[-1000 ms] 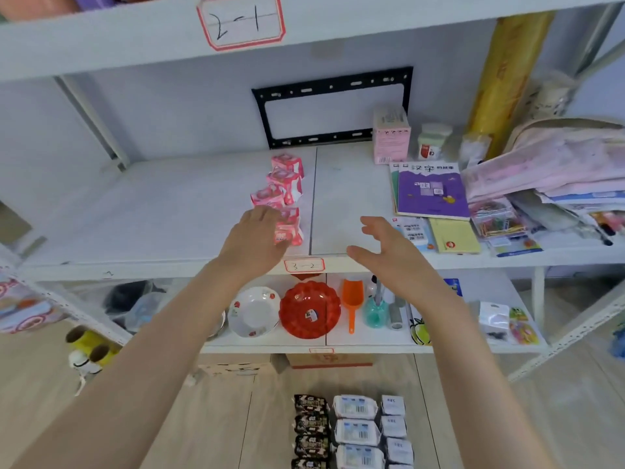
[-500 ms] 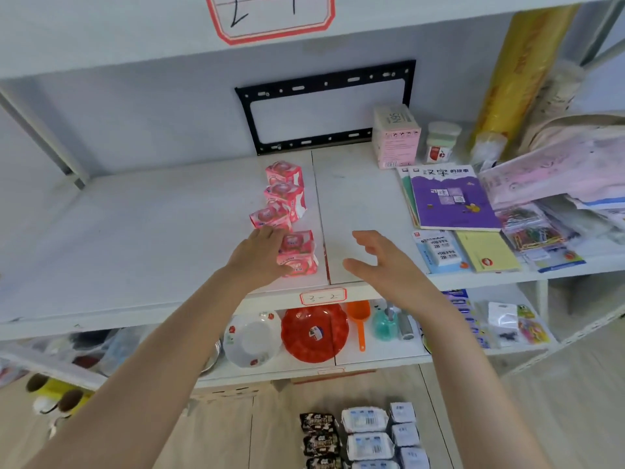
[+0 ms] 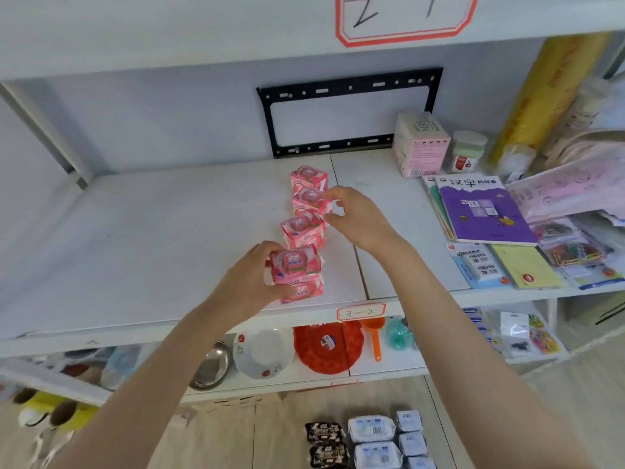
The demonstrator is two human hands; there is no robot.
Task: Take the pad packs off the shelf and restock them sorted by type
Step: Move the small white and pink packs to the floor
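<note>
Several pink pad packs stand in a row on the white middle shelf (image 3: 152,238), from the back pack (image 3: 308,176) to the front. My left hand (image 3: 252,286) grips the nearest upper pink pack (image 3: 295,264), which rests on another pink pack (image 3: 306,292) at the shelf's front edge. My right hand (image 3: 358,218) reaches in from the right, thumb and fingers pinching the side of the second pack from the back (image 3: 309,201). A further pink pack (image 3: 302,230) stands between the two hands. On the floor lie dark packs (image 3: 326,434) and pale blue-white packs (image 3: 372,429).
To the right on the shelf are a pink box (image 3: 421,143), a small jar (image 3: 466,152), a purple book (image 3: 483,208), stationery and a yellow roll (image 3: 544,96). The lower shelf holds a red plate (image 3: 328,345), a white bowl (image 3: 263,353) and a metal bowl (image 3: 213,365).
The view has closed in on the shelf. My left hand has closed around the front pink pack, and my right hand has moved left and back to the second pack from the back.
</note>
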